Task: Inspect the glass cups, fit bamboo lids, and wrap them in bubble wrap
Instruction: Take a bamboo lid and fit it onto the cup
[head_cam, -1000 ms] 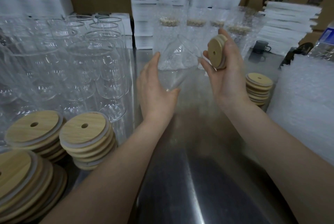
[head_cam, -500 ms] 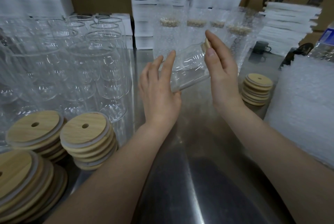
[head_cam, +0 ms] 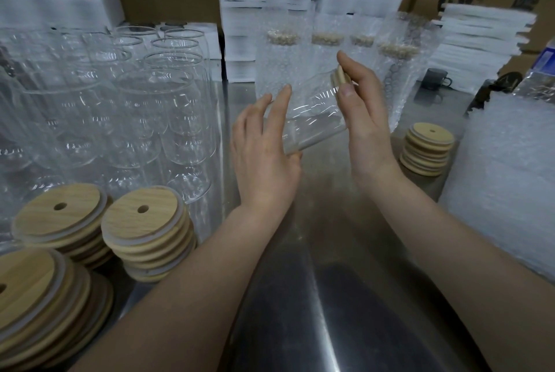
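Bamboo lid [head_cam: 341, 77] now against empty glass cup [head_cam: 315, 115] — in right hand [head_cam: 365, 113]

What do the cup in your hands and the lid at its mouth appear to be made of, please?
The cup looks like clear, glossy glass: see-through, with bright highlights. The lid seems pale, matte bamboo or wood, judging by its tan edge.

A glass cup [head_cam: 312, 119] lies tilted above the middle of the counter [head_cam: 300, 296], between the left hand [head_cam: 264, 149] and the right hand [head_cam: 366, 113], with a bamboo lid [head_cam: 341, 79] at its far end. To the left stand bare cups [head_cam: 144, 107], with lid stacks [head_cam: 144, 221] in front of them. Wrapped cups [head_cam: 300, 59] stand behind — a smaller lid stack [head_cam: 428, 149] and a bubble wrap pile [head_cam: 510, 179] sit to the right.
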Demonstrator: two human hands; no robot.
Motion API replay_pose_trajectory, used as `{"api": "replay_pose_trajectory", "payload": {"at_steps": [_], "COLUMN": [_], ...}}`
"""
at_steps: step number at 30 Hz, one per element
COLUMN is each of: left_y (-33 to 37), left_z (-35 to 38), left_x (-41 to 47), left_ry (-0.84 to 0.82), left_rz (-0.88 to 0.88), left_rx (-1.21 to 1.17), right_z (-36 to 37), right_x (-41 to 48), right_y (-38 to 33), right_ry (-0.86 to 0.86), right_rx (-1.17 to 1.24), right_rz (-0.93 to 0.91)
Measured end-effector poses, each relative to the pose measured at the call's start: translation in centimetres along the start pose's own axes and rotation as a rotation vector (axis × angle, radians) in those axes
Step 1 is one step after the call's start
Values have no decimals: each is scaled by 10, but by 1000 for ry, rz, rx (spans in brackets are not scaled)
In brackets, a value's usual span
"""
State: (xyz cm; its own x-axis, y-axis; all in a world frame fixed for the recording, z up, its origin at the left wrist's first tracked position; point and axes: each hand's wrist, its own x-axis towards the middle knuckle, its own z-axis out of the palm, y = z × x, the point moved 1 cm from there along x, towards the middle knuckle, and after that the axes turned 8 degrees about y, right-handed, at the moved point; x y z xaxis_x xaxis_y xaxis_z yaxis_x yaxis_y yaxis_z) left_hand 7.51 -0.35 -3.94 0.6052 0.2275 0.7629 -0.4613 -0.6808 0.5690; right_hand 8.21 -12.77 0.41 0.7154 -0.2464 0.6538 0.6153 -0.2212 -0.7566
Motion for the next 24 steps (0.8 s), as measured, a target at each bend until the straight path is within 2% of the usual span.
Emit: {"api": "replay_pose_trajectory", "payload": {"at_steps": [11,17,22,24], "left_y": [0,0,0,-1], "left_z": [-3,-4,-2,-1], "left_x": [0,1,2,2], "left_ry": [34,1,-6,-8], "left_rz": [19,-2,-29,-35], "left_rx": [51,82,42,21], "right_z": [1,0,-5,-5], "right_x": [0,1,5,5], "right_y": [-1,0,1,1], "right_ry": [-63,-75,-144,-120], "right_rx": [-11,-29,-52,-38], "right_rz": [17,32,51,45]}}
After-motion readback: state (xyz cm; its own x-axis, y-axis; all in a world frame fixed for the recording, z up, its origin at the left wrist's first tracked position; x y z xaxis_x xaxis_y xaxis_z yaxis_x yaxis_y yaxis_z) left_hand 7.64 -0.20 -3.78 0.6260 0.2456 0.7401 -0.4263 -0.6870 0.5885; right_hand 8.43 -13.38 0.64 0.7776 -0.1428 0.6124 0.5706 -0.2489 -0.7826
